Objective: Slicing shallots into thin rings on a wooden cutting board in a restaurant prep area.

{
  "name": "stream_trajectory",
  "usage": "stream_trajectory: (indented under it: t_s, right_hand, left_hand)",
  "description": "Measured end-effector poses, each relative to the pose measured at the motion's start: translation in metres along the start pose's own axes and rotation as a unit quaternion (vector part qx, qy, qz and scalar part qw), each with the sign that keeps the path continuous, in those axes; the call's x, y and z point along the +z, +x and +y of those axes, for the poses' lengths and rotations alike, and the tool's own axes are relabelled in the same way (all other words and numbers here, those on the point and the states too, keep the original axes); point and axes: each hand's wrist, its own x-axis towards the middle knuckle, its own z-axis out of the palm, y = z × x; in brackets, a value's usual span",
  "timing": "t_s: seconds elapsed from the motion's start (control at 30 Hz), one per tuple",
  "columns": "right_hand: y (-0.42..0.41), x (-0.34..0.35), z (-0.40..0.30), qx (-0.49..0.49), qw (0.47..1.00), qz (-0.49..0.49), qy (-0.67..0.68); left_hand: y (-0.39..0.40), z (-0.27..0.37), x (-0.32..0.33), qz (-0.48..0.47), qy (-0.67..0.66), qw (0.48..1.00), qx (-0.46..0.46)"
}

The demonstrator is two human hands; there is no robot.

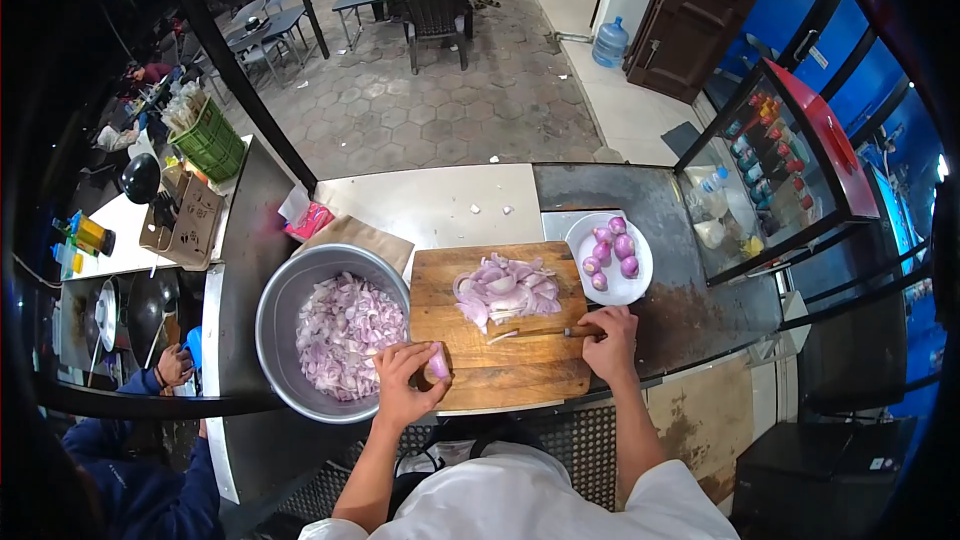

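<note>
A wooden cutting board (517, 382) lies right in front of me, with a heap of sliced shallots (510, 286) on its far half. Between the fingers of my left hand (405, 375) is a piece of peeled shallot (439, 361), at the board's left edge. My right hand (611, 341) grips the handle of a knife (551, 331), its blade lying low across the board below the heap. To the left stands a large metal bowl (281, 382) holding many sliced shallots. A white plate (641, 240) with several whole peeled shallots rests beyond the board's right corner.
A red packet of tissues (309, 220) lies behind the bowl. At right stands a glass display case (780, 165) with bottles. On the left counter are a cardboard box (196, 221) and a green crate (214, 139). A co-worker's hand (175, 366) is near the woks.
</note>
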Motion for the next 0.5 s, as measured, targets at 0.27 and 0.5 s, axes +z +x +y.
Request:
stream_trajectory:
  t_s: [0.27, 0.5]
  right_hand:
    - [-0.002, 0.016, -0.006, 0.055, 0.995, 0.078, -0.023]
    - [-0.021, -0.003, -0.032, 0.124, 0.985, 0.097, -0.074]
  left_hand:
    - [0.001, 0.000, -0.004, -0.006, -0.002, 1.000, -0.002]
    - [0.004, 0.002, -0.004, -0.007, -0.006, 1.000, -0.003]
